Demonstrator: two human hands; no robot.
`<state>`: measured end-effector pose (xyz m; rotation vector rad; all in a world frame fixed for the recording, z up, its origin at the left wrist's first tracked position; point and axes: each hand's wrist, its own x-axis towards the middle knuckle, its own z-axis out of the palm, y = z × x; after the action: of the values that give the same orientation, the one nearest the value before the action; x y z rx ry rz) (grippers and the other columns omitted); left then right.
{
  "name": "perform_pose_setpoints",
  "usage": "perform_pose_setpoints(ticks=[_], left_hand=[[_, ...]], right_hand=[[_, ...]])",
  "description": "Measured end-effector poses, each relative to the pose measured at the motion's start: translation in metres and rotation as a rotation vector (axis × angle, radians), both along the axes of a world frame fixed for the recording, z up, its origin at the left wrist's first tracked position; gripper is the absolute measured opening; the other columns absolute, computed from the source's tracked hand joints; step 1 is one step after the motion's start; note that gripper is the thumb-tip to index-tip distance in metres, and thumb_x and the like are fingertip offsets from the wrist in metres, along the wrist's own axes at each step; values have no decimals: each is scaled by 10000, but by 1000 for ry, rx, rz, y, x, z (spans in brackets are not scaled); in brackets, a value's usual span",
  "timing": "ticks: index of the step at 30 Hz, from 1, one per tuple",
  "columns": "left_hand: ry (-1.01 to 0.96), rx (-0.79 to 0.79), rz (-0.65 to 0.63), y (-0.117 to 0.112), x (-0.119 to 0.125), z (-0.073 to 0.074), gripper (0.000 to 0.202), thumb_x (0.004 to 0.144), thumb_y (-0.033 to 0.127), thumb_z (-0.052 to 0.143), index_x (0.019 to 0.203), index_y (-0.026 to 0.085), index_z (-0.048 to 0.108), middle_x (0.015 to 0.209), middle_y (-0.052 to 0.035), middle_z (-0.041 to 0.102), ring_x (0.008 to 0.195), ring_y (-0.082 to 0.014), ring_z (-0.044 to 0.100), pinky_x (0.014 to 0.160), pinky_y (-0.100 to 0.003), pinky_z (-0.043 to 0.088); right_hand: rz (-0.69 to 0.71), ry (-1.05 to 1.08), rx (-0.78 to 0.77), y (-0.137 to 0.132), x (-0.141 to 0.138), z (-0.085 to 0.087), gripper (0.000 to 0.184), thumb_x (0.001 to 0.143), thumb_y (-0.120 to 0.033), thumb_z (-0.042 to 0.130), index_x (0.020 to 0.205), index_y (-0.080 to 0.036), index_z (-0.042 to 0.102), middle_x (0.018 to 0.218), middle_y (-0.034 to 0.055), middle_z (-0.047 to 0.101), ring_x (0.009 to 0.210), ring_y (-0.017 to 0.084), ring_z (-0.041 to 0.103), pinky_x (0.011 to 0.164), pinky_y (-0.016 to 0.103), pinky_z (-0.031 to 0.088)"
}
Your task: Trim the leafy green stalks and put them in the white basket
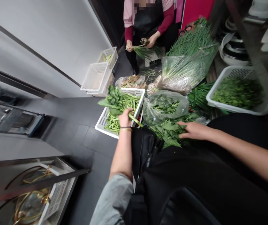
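My left hand is closed around the stem of a leafy green vegetable, its leaves pointing away from me and the pale stem end sticking out to the right. It hangs over a white perforated basket that holds cut green stems. On the right, my right hand reaches to a pile of loose leafy greens, thumb and fingers apart, fingertips against the leaves. Just behind that pile lies a clear plastic bag with more greens inside.
Across from me a person in a black apron holds thin green stalks. A bagged bundle of long green stalks lies at the back. A white basket of small greens stands right; stacked white bins stand by the wall. Grey floor tiles are left.
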<state>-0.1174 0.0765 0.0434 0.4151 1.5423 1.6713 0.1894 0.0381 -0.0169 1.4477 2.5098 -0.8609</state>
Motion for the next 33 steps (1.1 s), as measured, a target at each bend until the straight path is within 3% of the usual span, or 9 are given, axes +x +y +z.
perform_pose_setpoints(ticks=[2,5,8,11,15,18,21,27,33], left_hand=[[81,-67,76,16,-37,10,180,514,38,643,565,140,504,508,47,525,449,-68,465,450,-210,377],[74,-79,29,16,-53,17,168,521,24,616,549,139,497,503,42,512,446,-66,453,452,-213,368],[10,-89,-108,-1,-20,10,97,533,57,618,566,112,545,519,16,521,446,-69,454,464,-223,371],[-181,-49,-358,-22,31,2,133,523,88,650,632,115,578,527,33,496,427,-45,407,461,-214,356],[-353,-23,-681,-48,82,1,217,502,139,716,686,109,604,566,9,543,449,-60,462,467,-218,379],[-393,-48,-631,-57,96,0,247,520,166,726,724,110,600,674,-45,630,539,-107,573,504,-221,429],[-423,-69,-475,-59,100,-4,307,517,177,745,761,137,564,673,-32,642,561,-139,620,501,-221,448],[-419,-56,-393,-63,115,-8,410,478,189,791,801,134,545,588,12,594,472,-135,601,463,-221,446],[-433,-7,-434,-65,112,-6,421,467,172,772,812,141,532,667,-18,642,487,-117,589,496,-224,444]], right_hand=[[26,-182,-19,3,14,-15,763,678,-434,660,1338,-106,465,1061,224,657,882,364,652,665,396,476],[22,-146,49,8,11,-11,608,775,-434,561,1277,-94,525,1105,230,635,909,358,642,688,405,470],[-35,200,96,16,-13,22,431,841,-456,474,1101,-152,635,919,123,694,797,261,649,680,350,460],[-154,637,-119,29,-46,57,485,820,-527,509,1137,-172,599,674,17,653,560,149,590,549,269,434],[-309,1017,-360,43,-76,70,417,728,-541,629,870,-150,629,508,-27,564,405,89,475,401,216,342],[-403,1123,-416,44,-76,63,405,682,-540,668,627,-155,560,455,-13,537,380,78,458,379,208,333],[-463,1106,-451,36,-63,55,430,724,-573,590,655,-148,586,489,28,572,408,113,512,392,231,369],[-252,596,429,25,-53,52,345,810,-424,522,643,-144,635,762,133,663,633,187,602,574,295,432],[100,721,628,8,-32,31,290,892,-314,445,992,-165,672,885,96,668,748,170,622,680,273,463]])
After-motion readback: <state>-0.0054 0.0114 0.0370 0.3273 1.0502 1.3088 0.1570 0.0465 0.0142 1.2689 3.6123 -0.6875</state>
